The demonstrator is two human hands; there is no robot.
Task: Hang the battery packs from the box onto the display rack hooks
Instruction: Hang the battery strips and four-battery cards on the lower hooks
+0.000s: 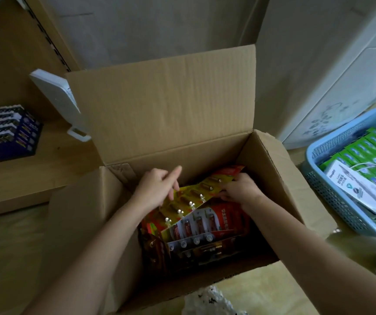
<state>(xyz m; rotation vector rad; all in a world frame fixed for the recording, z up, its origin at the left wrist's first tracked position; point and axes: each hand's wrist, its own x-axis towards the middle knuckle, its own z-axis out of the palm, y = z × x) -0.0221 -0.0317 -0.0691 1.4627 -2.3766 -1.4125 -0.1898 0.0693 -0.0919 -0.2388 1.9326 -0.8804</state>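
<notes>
An open cardboard box [164, 114] stands on the floor in front of me, its far flap upright. Inside lie several red and yellow battery packs [205, 226] in a loose pile. A long yellow strip of battery packs [189, 198] lies tilted on top. My left hand [157, 187] holds the strip's left edge with the lower fingers, index finger sticking out. My right hand [239, 189] grips the strip's right end, fingers curled round it. No display rack hooks are in sight.
A blue plastic basket [332, 192] with green boxes stands right of the box. On a low wooden shelf at left sit a dark blue battery carton [10, 130] and a white plastic piece [57, 96]. Wall panels stand behind.
</notes>
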